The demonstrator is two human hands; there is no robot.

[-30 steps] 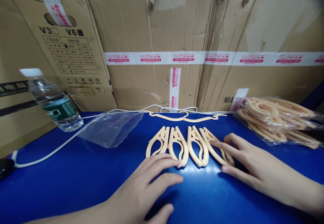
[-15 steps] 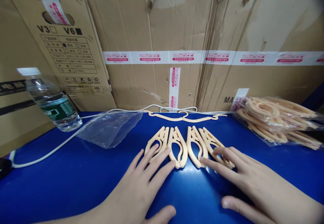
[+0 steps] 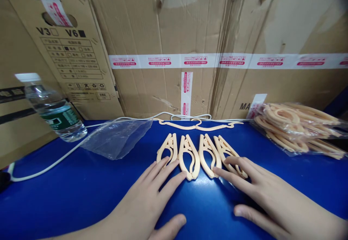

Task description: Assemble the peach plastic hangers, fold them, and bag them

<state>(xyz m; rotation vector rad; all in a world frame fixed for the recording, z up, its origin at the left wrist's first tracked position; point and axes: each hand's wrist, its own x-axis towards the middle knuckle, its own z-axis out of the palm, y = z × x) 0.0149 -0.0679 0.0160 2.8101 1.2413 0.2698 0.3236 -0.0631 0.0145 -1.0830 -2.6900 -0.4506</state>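
Several folded beige plastic hangers lie in a row on the blue table (image 3: 206, 214). My left hand (image 3: 152, 193) is open and palm down. Its fingers rest on the lower part of the leftmost folded hanger (image 3: 174, 146), and its index fingertip touches the bottom of the second folded hanger (image 3: 197, 160). With fingers spread, my right hand (image 3: 263, 189) touches the bottom of the third folded hanger (image 3: 202, 156) with its index fingertip. Its other fingers lie over the rightmost folded hanger (image 3: 218, 146), partly hiding it. Behind the row lies an unfolded hanger (image 3: 179, 126).
Bagged hangers (image 3: 288, 124) are piled at the right. A clear plastic bag (image 3: 116, 138) and a water bottle (image 3: 57, 113) are at the left. A white cable (image 3: 51, 165) runs along the left and back. Cardboard boxes (image 3: 163, 91) stand behind the table.
The leftmost folded hanger is more upright and stands slightly apart from the second. The rightmost hanger has shifted a little left. Both hands have moved slightly and stay on the hangers.
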